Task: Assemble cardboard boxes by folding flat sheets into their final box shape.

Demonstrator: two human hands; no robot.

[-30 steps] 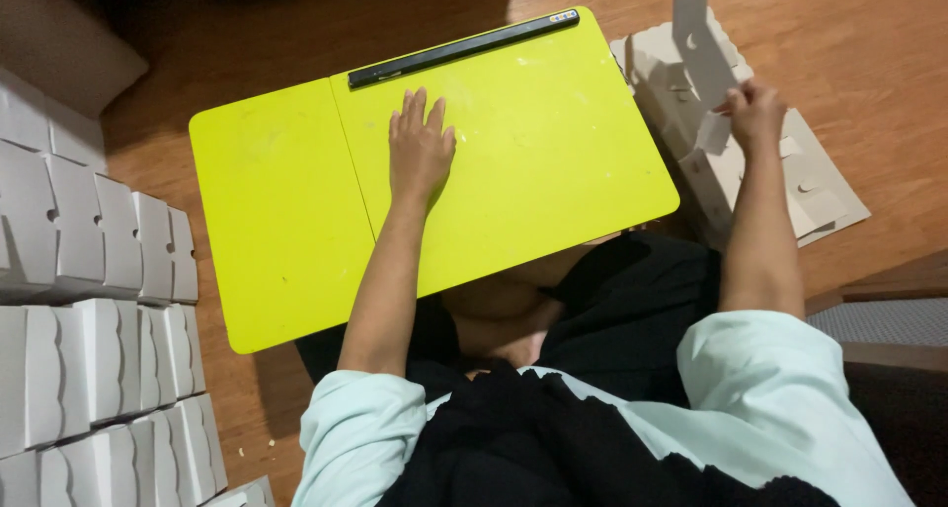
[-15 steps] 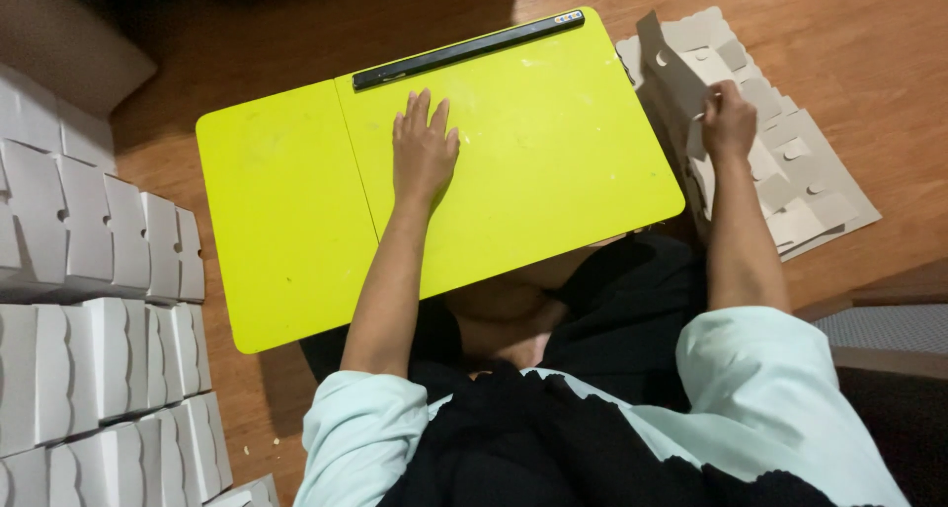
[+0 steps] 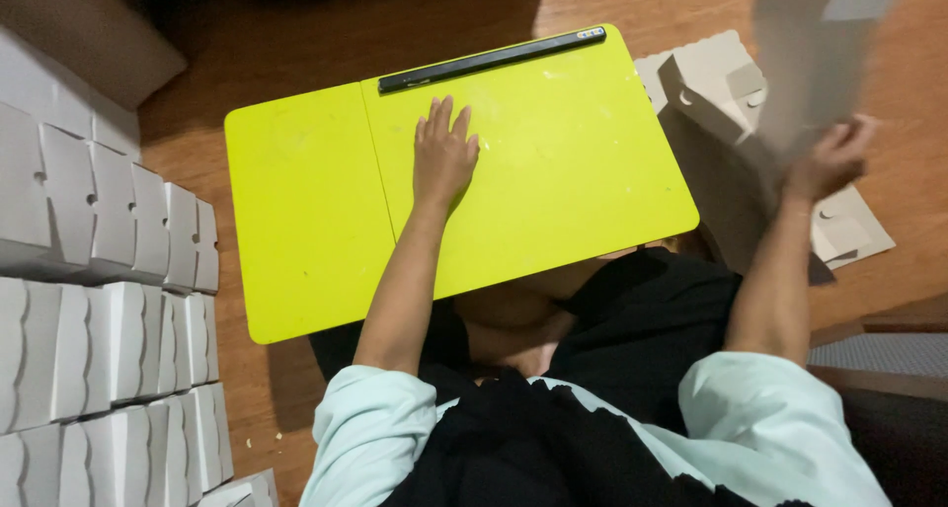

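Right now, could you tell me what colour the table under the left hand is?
Bright yellow-green table, clearest in the head view.

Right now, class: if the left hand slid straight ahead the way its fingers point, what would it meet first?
The left hand lies flat on the yellow-green table, fingers pointing at the far edge. It would probably first meet the black bar along that edge; only bare tabletop lies between.

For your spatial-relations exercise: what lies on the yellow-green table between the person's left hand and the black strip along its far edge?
Nothing: in the head view, only bare table surface separates the left hand from the black strip.
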